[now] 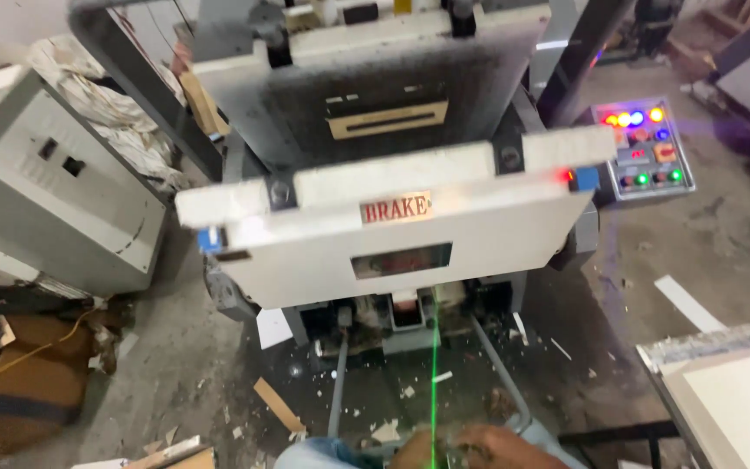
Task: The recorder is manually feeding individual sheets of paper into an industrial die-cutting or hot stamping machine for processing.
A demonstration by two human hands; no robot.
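My two hands show only at the bottom edge, close together. My left hand (416,450) sits just left of a thin green laser line (434,373). My right hand (501,446) lies beside it, fingers curled, near the lower end of a slanted metal rod (498,369). Both hands are cut off by the frame, so what they hold is hidden. In front of me stands a large grey-white press machine (392,234) with a tilted flat platen and a small red-lettered plate on it.
A control panel with coloured lit buttons (646,149) stands at the right of the machine. A grey metal cabinet (54,191) is at the left. A stack of pale boards (731,391) is at the lower right. Cardboard scraps (278,405) litter the concrete floor.
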